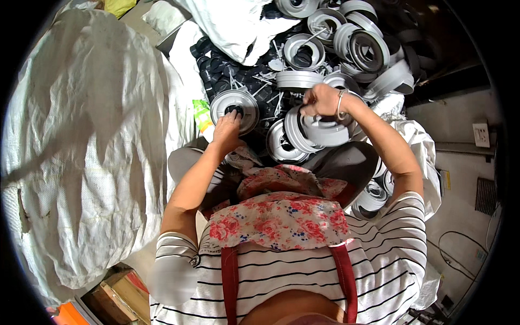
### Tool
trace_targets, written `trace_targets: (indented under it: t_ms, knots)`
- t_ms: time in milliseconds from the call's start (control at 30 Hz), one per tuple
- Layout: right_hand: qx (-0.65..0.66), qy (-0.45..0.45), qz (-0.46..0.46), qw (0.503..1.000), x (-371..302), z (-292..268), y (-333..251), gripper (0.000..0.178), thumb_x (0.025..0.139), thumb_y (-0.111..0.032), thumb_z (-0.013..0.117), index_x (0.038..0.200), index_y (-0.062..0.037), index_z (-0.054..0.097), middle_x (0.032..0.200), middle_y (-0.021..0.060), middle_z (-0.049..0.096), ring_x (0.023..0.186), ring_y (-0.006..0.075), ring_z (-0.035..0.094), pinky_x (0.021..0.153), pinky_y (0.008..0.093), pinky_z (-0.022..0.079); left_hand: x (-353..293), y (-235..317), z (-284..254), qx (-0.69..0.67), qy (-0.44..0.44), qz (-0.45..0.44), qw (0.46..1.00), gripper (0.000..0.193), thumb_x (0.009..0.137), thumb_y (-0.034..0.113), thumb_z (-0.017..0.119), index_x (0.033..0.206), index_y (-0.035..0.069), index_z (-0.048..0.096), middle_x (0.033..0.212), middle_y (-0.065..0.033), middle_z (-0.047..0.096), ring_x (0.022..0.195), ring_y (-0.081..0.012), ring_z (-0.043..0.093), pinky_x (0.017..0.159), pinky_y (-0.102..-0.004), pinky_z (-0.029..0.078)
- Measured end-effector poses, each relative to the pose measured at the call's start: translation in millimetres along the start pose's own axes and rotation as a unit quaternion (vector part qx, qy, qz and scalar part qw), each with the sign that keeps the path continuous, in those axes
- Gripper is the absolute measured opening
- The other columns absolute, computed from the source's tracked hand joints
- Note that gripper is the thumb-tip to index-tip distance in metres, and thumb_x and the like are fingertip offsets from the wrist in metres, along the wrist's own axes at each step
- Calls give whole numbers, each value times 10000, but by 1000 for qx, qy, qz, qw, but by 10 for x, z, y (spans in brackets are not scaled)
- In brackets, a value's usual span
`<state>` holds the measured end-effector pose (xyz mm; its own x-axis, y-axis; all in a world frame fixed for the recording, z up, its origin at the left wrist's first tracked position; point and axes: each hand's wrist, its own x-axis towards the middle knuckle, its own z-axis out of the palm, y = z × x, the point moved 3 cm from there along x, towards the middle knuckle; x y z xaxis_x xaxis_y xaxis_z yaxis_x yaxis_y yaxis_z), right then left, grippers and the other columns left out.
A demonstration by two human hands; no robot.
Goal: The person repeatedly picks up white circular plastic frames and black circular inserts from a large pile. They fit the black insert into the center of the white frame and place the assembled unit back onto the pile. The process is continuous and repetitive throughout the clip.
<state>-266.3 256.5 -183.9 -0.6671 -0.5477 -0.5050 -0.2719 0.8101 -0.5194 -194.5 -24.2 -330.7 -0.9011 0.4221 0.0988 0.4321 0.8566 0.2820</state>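
My left hand (227, 130) reaches to a grey round plastic ring (250, 111). Its fingertips close on a small black cap (234, 110) at the ring's centre. My right hand (324, 101), with a bangle at the wrist, is curled closed just above a grey plastic ring (330, 134). Whether its fingers pinch that ring's rim or some small piece is hidden. Beside it, another grey ring (297, 130) leans on its edge, and a further ring (279, 142) with a dark middle lies close to my lap.
Loose black caps (219, 76) and thin white plastic sticks are heaped ahead. More grey rings (368, 50) pile up at the far right. A large white woven sack (92, 146) stands at my left, and white sheeting (233, 27) covers part of the heap. A wall socket (481, 135) is at right.
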Motion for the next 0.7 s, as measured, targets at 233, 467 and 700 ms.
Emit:
trace_targets:
  t_ms: [233, 467, 700]
  knots:
    - [-106, 332, 110, 931, 1044, -869, 623, 249, 766, -222, 607, 935, -52, 674, 974, 196, 646, 928, 367, 612, 852, 400, 490, 277, 74, -740, -178, 17, -168, 969, 496, 670, 251, 724, 1060, -16, 572, 996, -176, 645, 927, -350, 597, 860, -416, 453]
    - [-169, 257, 168, 937, 1906, -430, 1725, 496, 756, -165, 640, 1232, -133, 507, 1233, 219, 512, 1127, 367, 512, 938, 409, 443, 702, -284, -809, -516, 120, -288, 798, 332, 697, 228, 760, 900, 10, 612, 771, -40, 631, 640, -116, 574, 577, -268, 480]
    - [-180, 237, 166, 940, 1797, -396, 1552, 304, 734, -36, 528, 1017, -53, 639, 980, 225, 635, 940, 357, 617, 842, 405, 495, 604, -55, -953, -587, -148, -235, 761, 357, 739, 220, 707, 1008, -7, 648, 811, -71, 655, 710, -146, 610, 656, -283, 487]
